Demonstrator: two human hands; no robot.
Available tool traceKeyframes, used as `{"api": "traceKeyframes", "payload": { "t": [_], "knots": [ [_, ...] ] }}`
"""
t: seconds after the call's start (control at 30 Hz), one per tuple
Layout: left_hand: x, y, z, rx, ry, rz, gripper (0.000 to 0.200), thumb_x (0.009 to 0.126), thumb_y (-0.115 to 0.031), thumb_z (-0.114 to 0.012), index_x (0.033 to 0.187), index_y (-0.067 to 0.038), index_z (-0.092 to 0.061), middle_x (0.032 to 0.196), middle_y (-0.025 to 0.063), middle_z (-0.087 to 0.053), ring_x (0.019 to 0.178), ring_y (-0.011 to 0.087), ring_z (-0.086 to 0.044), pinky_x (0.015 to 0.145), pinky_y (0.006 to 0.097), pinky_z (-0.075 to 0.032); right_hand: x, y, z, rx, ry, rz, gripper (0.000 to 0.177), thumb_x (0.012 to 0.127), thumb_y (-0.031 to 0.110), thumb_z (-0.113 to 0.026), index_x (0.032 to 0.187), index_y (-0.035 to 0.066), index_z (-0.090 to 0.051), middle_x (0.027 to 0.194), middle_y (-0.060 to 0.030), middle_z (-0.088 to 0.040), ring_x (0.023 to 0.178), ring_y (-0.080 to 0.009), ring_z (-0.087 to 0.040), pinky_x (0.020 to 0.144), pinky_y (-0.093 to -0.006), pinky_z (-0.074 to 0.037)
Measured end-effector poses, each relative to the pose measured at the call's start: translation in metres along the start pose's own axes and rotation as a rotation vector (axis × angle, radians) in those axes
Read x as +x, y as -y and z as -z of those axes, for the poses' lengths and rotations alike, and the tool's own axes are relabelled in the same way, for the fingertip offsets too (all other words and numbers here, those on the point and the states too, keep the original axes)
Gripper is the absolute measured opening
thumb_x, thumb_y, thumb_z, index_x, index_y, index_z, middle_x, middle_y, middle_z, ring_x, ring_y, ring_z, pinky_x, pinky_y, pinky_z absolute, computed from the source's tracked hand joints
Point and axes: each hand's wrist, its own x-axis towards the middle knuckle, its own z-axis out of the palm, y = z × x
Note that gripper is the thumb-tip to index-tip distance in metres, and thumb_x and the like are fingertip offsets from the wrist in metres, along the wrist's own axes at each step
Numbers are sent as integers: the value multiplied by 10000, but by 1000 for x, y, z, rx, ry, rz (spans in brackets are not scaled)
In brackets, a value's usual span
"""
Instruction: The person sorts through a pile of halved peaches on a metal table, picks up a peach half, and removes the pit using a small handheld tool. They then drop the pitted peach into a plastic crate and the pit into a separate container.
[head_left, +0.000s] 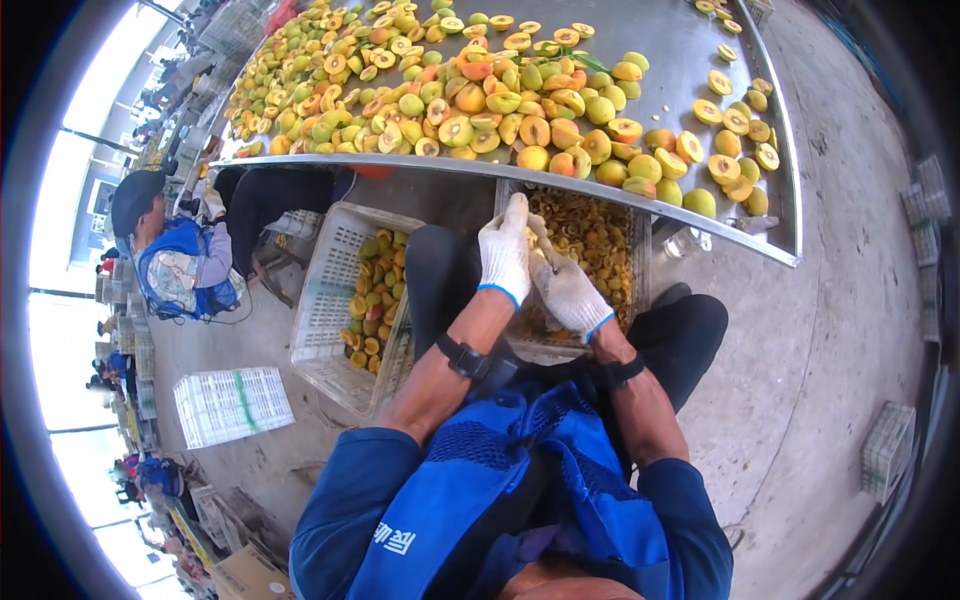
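Observation:
My left hand [504, 250], in a white knit glove with a blue cuff, is closed with its fingers pointing up. Close beside it, my right hand [570, 290], gloved the same way, has its fingers bent towards the left. The fingertips of both hands meet; whatever lies between them is hidden or too small to name. Below them is a crate of brownish-yellow fruit scraps [590, 240]. Just beyond the hands runs the rim of a metal table [400, 160] heaped with whole and halved yellow-green, red-blushed peaches [470, 98].
A white plastic crate [318, 300] at my left contains fruit halves [372, 310]. Another white crate [232, 406] lies on the floor. A co-worker [185, 245] sits farther left. A clear cup [687, 241] stands under the table's right part. Stacked crates [888, 450] line the right side.

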Motion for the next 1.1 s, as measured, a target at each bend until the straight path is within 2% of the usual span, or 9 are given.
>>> {"api": "traceKeyframes", "payload": {
  "t": [0.07, 0.27, 0.4, 0.5, 0.7, 0.8, 0.9, 1.0, 1.1],
  "knots": [
    [0, -1, -4, 60, 45, -37, 433, 1018, -420, -700, 902, -3, -711, 711, 83, -666, 577, 181, -616, 526, 325, -513, -2, 0, 3, 92, 48, -73, 394, 1109, 401, -524, 1186, 43, -668, 769, -24, -649, 625, -121, -582, 548, -310, -481],
    [-13, -20, -10, 3, 227, -37, 483, 1051, -441, -635, 870, 0, -706, 720, 92, -670, 625, 182, -652, 550, 320, -543, -5, -4, 19, 652, 270, -221, 395, 1100, 493, -494, 905, 167, -602, 638, 48, -521, 488, -77, -439, 417, -259, -335],
    [-16, -5, -3, -45, 246, -247, 490, 1069, -429, -600, 842, -8, -702, 715, 98, -668, 624, 197, -667, 566, 334, -575, -3, -9, 11, 429, 177, -75, 448, 1093, 528, -491, 896, 149, -624, 642, 47, -526, 479, -84, -433, 419, -256, -341],
    [-11, -2, 5, -34, 118, -104, 508, 1056, -424, -618, 802, 9, -689, 677, 117, -661, 549, 207, -645, 545, 342, -573, -2, -11, 3, 199, 146, -114, 476, 1079, 573, -488, 912, 149, -625, 653, 42, -534, 489, -88, -445, 424, -259, -345],
    [-11, -20, -3, 200, 195, -109, 626, 1047, -465, -616, 659, 23, -673, 606, 109, -651, 501, 181, -602, 492, 304, -470, -11, 0, 15, 394, 291, -253, 473, 1081, 576, -490, 920, 153, -626, 668, 41, -551, 498, -86, -460, 424, -265, -353],
    [-14, -31, -8, 342, 332, -197, 632, 1055, -449, -608, 643, 25, -674, 604, 104, -656, 495, 172, -594, 505, 298, -471, -11, -12, 14, 623, 329, -154, 433, 1088, 533, -527, 924, 144, -624, 657, 52, -545, 480, -78, -443, 409, -271, -334],
    [-8, -33, -9, 391, 496, -227, 708, 1079, -494, -524, 609, 14, -672, 594, 112, -651, 542, 181, -612, 565, 309, -481, -13, -15, 21, 888, 484, -138, 366, 1082, 473, -586, 1015, 123, -669, 750, 42, -621, 565, -73, -539, 480, -261, -426],
    [-4, -31, -6, 215, 682, -237, 718, 1102, -520, -478, 637, -2, -647, 646, 130, -668, 580, 201, -636, 568, 332, -504, -19, -4, 5, 933, 157, -90, 358, 1065, 443, -632, 1145, 100, -697, 900, 23, -690, 721, -76, -635, 624, -249, -520],
    [3, -28, -2, -88, 705, -69, 705, 1096, -563, -465, 662, -27, -607, 686, 154, -672, 572, 253, -640, 552, 355, -522, -14, -18, 13, 906, 280, -66, 391, 1059, 440, -644, 1228, 91, -696, 1018, 14, -711, 861, -84, -679, 754, -246, -554]
  ]
}}
